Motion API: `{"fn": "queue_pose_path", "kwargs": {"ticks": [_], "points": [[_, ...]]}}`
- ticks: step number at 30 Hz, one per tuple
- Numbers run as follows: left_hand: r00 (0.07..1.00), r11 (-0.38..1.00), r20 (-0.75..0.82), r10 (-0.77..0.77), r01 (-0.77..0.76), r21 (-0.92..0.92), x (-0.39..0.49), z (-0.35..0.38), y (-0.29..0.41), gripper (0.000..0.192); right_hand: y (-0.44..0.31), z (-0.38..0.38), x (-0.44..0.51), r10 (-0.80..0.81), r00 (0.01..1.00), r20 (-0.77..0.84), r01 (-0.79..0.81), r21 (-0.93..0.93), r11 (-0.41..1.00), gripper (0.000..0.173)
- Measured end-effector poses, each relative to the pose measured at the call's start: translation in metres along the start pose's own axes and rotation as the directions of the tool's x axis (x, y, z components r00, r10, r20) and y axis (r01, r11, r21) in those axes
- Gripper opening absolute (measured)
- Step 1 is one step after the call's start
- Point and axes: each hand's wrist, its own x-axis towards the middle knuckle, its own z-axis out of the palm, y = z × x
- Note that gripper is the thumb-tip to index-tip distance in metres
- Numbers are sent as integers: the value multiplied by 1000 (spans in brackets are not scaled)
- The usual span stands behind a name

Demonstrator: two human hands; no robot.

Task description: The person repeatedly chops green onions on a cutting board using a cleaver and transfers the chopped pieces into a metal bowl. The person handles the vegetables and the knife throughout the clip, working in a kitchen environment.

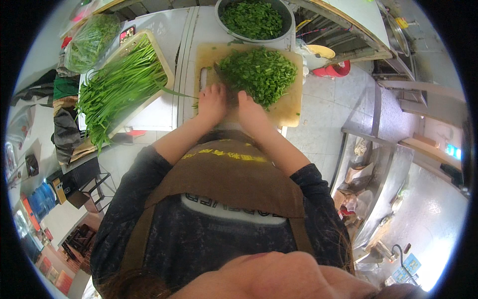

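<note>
A heap of chopped garlic chives (261,73) covers much of the yellowed cutting board (287,117). My right hand (254,114) is closed around what seems to be the handle of a kitchen knife, which the fingers hide. The dark knife blade (226,79) is blurred and lies along the left side of the heap. Just left of the blade, my left hand (213,104) bends its fingers down over a few uncut chives (195,105), mostly hidden beneath it. One long leaf (179,93) reaches from that hand towards the basket at left.
Whole garlic chives (123,78) fill a cream plastic basket (168,61) on the left. Beyond the board stands a metal bowl (217,18) of cut greens. A clear bag of greens (93,41) and a phone (127,35) lie at far left. A red container (338,69) is at right.
</note>
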Motion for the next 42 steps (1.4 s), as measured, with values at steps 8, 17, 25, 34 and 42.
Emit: {"fn": "queue_pose_path", "kwargs": {"ticks": [8,17,25,34,42], "points": [[990,993,82,-118,119,-2,15,4,1,31,-1,-22,-41,-15,997,-72,14,-23,1000,31],[996,996,74,-53,48,69,3,20,-3,39,-1,-22,-42,-114,992,52,117,-42,992,32],[997,998,80,-11,6,66,-5,-18,-4,56,5,3,-1,-34,998,-45,36,33,999,28],[989,987,68,-128,134,-91,6,7,0,35,-7,-23,-48,-32,999,-3,32,-46,998,28],[997,998,53,52,-52,17,-6,15,-15,33,-5,-18,-32,-112,993,46,114,-52,992,30]]}}
